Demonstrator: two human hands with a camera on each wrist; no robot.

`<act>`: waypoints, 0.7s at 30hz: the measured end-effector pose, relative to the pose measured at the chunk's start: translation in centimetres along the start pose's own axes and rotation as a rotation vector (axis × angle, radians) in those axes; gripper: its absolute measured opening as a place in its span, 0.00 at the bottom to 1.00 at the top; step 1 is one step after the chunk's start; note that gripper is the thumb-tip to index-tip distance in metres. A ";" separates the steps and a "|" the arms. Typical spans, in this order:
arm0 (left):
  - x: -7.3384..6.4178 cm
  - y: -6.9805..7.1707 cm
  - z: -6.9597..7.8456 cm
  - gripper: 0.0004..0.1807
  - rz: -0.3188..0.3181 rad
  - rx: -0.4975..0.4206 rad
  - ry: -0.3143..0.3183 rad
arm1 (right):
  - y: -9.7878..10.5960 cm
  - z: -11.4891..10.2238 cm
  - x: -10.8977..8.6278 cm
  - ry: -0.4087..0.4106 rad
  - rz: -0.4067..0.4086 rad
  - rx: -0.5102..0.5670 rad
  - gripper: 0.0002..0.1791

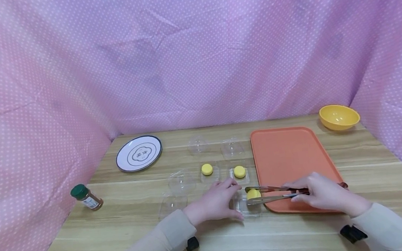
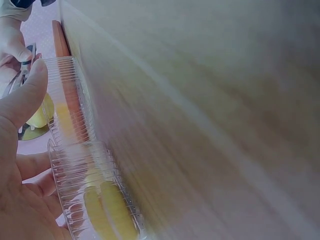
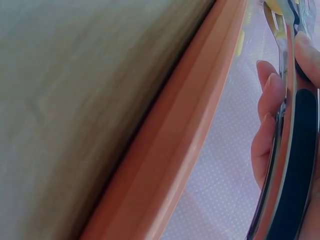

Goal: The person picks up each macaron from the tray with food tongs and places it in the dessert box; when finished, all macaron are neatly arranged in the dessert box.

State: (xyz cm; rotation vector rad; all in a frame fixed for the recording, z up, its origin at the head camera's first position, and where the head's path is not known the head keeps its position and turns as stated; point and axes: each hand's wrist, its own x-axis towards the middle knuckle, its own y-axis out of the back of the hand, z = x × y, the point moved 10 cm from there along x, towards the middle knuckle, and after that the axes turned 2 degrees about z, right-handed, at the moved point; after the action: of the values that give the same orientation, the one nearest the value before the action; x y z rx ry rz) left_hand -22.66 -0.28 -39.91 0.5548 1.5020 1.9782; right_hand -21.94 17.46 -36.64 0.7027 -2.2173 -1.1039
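My right hand [image 1: 318, 191] grips metal tongs [image 3: 290, 145] with dark handles. Between the tong tips is a yellow macaron [image 1: 253, 194], over a small clear plastic box [image 1: 249, 211] near the table's front. My left hand [image 1: 215, 203] holds that box from its left side, thumb at the near edge and fingers at the far edge. In the left wrist view the thumb [image 2: 32, 92] lies along the ribbed clear wall. Behind it, two more yellow macarons, one on the left [image 1: 207, 169] and one on the right [image 1: 240, 172], sit in clear box bases.
Several clear domed lids [image 1: 182, 182] stand left of and behind the bases. An orange tray [image 1: 287, 149] lies to the right, under the right hand. Farther out are a yellow bowl [image 1: 339, 117], a white blue-rimmed plate [image 1: 125, 157] and a green-capped spice jar [image 1: 87, 197].
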 end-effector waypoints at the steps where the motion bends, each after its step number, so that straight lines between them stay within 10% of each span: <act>1: 0.0 0.0 0.0 0.47 0.002 -0.001 -0.003 | 0.0 0.0 0.0 -0.003 -0.006 0.000 0.17; 21: 0.0 -0.1 0.0 0.46 -0.001 0.006 0.001 | 0.1 0.4 -0.1 -0.048 -0.049 -0.023 0.21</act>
State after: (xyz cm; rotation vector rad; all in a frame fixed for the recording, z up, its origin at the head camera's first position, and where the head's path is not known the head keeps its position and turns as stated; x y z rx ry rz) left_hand -22.67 -0.23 -40.01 0.5552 1.5093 1.9736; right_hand -22.20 17.83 -36.76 0.7312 -2.2344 -1.1801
